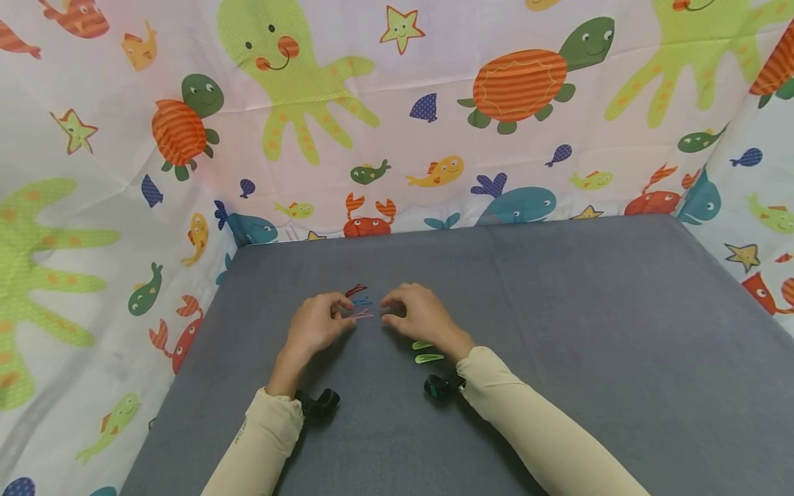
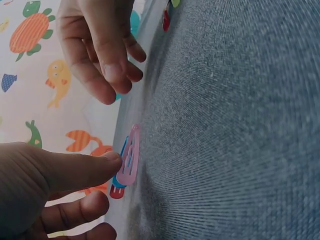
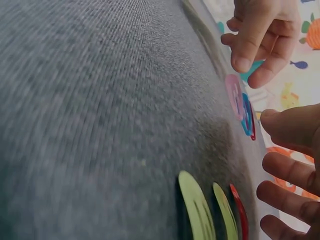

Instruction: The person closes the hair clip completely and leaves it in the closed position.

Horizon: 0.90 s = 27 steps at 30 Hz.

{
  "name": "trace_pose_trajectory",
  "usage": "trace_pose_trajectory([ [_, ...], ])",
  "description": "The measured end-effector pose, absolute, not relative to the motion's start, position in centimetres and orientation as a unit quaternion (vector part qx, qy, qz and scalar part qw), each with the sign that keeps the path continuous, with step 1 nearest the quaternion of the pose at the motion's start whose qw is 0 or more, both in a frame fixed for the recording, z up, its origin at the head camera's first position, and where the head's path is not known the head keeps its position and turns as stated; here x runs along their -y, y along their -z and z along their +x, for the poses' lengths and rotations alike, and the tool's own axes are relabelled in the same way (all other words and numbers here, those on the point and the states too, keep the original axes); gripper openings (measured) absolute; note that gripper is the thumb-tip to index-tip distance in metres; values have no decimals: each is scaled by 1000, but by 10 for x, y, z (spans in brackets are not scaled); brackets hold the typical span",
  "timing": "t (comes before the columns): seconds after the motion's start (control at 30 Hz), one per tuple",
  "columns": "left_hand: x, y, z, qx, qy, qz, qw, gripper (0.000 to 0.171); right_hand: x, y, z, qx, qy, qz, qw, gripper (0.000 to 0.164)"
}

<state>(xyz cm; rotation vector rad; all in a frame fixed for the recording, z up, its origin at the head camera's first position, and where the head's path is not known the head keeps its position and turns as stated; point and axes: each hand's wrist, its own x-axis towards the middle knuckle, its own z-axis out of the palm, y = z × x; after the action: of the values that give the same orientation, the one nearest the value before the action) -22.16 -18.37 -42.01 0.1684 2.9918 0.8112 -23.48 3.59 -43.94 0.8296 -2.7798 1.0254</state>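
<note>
A white fabric screen [image 1: 397,141] is enclosing the bench [image 1: 620,310] at the rear, left and right. The screen is displaying printed octopuses [image 1: 273,58], turtles [image 1: 520,84], crabs [image 1: 367,226], whales [image 1: 524,205], fish [image 1: 443,171] and starfish [image 1: 402,29]. Gray textured cloth [image 1: 558,386] is covering the bench. Pinkish light is tinting the rear panel [image 1: 459,155]; creases are crossing it.

Downward head view; close wrist views; hands [image 1: 316,322] [image 1: 424,317] shared

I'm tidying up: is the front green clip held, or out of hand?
Out: the head view shows the front green clip lying on gray cloth, clear of left hand and right hand.
</note>
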Motion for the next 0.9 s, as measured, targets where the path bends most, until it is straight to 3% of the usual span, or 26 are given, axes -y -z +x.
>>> trace_pose_trajectory([
  [0.9,184,437,-225,-975,-220,31,-3,17,0,452,-246,935,-260,232,61,12],
])
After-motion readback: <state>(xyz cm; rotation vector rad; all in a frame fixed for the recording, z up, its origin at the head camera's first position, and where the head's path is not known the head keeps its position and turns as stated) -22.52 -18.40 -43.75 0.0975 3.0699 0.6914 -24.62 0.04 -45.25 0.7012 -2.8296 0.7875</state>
